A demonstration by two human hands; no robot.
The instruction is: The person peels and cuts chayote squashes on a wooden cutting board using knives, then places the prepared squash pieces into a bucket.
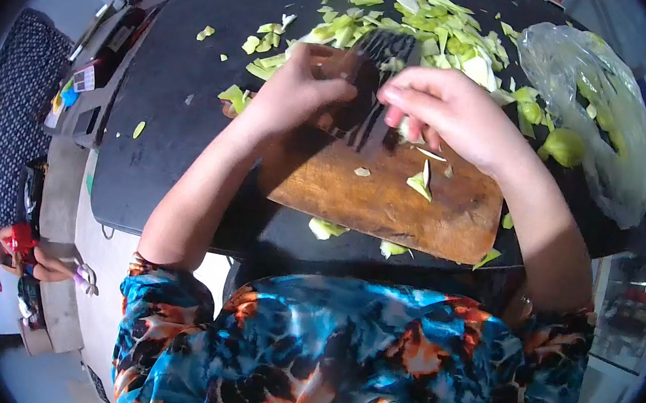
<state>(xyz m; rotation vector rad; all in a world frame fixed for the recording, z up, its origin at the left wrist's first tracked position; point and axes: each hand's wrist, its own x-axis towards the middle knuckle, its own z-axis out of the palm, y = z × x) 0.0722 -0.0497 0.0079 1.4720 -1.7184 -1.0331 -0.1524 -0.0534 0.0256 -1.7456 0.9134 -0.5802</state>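
Observation:
My left hand (303, 89) is over the left part of a worn wooden cutting board (386, 196), its fingers curled and partly in shadow. Fingers drawn together, my right hand (451, 109) hovers above the board's far side. Between the hands is a dark, striped, motion-smeared object (380, 74) whose kind I cannot make out. Something pale shows under my right fingers, too blurred to name. Thin light-green vegetable slices (419, 182) lie on the board. Beyond the hands spreads a heap of green and white cut pieces (458, 39).
A clear plastic bag (619, 154) with green pieces inside lies at the right. Beside it sits a round green vegetable (565, 148). Scraps dot the dark table (169, 91). Far left, another person in a red top (22, 241) is in the background.

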